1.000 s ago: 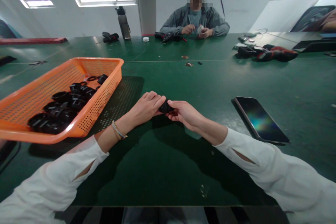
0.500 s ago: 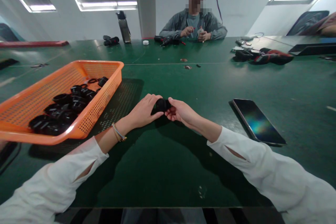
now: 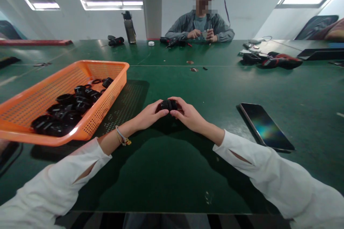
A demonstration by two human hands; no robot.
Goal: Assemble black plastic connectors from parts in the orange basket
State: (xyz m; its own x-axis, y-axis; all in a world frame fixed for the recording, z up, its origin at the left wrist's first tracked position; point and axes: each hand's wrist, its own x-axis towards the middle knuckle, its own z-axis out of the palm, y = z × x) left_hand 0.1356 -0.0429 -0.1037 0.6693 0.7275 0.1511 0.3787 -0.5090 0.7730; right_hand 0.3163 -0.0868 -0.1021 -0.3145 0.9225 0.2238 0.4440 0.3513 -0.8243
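Note:
Between my two hands is a small black cylindrical part (image 3: 169, 105), lying on its side with a groove around its middle. My left hand (image 3: 149, 115) is closed around its left end, thumb at the front. Around the right end, my right hand (image 3: 187, 113) has its fingers and thumb wrapped. The fingertips at the back are partly hidden by the part. Similar black ring-shaped parts (image 3: 66, 109) lie heaped in an orange perforated basket (image 3: 104, 109) to the left of my left hand.
A smartphone (image 3: 266, 126) lies on the green table (image 3: 172, 179) to my right. Across the table a person (image 3: 200, 25) handles a small item. Near them are a bottle (image 3: 129, 28), a power tool (image 3: 172, 42) and a dark red-and-black bundle (image 3: 271, 59).
My right hand has turned and shifted from a fingertip pinch to a wrap around the part's right end. The left hand keeps its hold. The view has shifted slightly.

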